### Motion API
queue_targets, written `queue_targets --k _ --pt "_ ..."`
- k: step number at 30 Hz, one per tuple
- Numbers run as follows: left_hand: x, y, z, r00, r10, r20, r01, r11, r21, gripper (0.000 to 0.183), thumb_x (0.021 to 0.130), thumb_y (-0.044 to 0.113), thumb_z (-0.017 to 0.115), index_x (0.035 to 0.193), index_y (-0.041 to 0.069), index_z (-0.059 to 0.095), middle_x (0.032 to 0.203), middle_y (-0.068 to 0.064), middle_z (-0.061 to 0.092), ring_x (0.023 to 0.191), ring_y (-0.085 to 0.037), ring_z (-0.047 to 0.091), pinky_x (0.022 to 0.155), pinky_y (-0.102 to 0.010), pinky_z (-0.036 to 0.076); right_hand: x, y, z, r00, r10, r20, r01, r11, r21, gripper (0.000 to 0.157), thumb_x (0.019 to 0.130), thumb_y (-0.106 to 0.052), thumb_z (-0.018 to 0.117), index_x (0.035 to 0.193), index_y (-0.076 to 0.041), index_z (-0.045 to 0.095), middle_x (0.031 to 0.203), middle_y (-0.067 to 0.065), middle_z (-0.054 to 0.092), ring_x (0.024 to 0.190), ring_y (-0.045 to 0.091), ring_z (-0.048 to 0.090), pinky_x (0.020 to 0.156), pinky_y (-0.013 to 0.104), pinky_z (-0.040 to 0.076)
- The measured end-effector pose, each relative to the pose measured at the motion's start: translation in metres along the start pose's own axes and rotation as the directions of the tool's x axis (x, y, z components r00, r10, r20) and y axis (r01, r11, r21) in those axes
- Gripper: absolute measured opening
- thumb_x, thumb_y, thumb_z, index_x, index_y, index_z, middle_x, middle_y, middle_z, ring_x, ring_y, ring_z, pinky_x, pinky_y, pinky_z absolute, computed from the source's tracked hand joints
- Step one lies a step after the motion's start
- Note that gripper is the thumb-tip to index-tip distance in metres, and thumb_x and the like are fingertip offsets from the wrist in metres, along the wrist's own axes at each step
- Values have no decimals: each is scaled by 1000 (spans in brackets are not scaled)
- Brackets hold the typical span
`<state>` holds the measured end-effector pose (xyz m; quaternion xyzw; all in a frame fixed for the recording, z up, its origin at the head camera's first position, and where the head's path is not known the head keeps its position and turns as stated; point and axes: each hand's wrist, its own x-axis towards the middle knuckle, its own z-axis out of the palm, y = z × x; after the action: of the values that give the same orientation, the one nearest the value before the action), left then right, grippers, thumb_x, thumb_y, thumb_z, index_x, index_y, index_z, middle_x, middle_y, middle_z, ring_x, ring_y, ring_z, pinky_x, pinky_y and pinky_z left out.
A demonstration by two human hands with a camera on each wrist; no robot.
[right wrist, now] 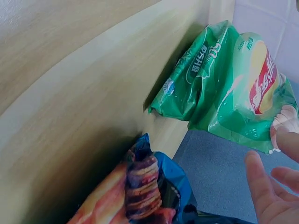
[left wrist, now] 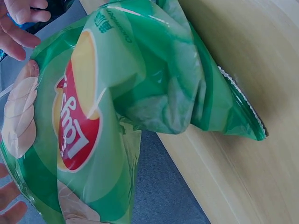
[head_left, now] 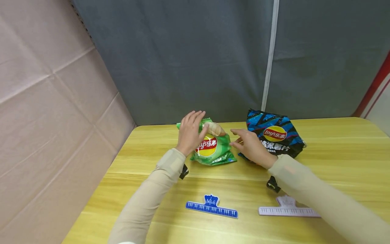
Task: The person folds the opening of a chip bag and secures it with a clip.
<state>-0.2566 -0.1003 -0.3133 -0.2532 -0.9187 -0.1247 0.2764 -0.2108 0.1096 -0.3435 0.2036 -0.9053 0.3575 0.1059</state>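
A green Lay's chip bag stands puffed up near the back edge of the table. My left hand is at its upper left side, fingers stretched upward and thumb over the front. In the left wrist view, left fingertips show at the top edge of the bag. To the right of the green bag, my right hand reaches toward its upper corner with loosely bent fingers and nothing between them. The right wrist view has those fingertips close to the bag's top.
A blue-and-black Lay's bag stands behind and right of my right hand. Nearer on the wooden table lie a blue piano-keyboard clip and a pale pinkish one, partly behind my right sleeve. A grey curtain hangs behind.
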Motion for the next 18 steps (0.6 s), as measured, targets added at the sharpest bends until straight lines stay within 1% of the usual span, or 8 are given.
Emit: queue_targets --k 7,11,18 --pt "1 0 0 1000 -6 23 6 1000 0 39 92 25 45 128 9 47 127 -9 47 121 -25 35 102 -37 21 1 -1 4 1000 2 10 -2 1000 13 48 82 -7 63 124 6 45 113 25 53 77 26 63 63 33 51" --pt "1 0 -1 999 -11 36 12 1000 -9 38 93 24 45 128 10 47 125 -8 50 119 -24 37 102 -36 21 1 1 5 1000 3 3 -3 1000 23 48 82 -6 62 124 6 44 111 26 54 76 27 63 62 34 51" --pt "1 0 0 999 -21 49 22 1000 -20 37 93 23 45 129 13 47 122 -6 52 113 -24 40 100 -36 24 1 3 11 1000 16 20 -17 999 32 45 83 -7 60 124 4 44 109 24 56 76 27 64 65 36 51"
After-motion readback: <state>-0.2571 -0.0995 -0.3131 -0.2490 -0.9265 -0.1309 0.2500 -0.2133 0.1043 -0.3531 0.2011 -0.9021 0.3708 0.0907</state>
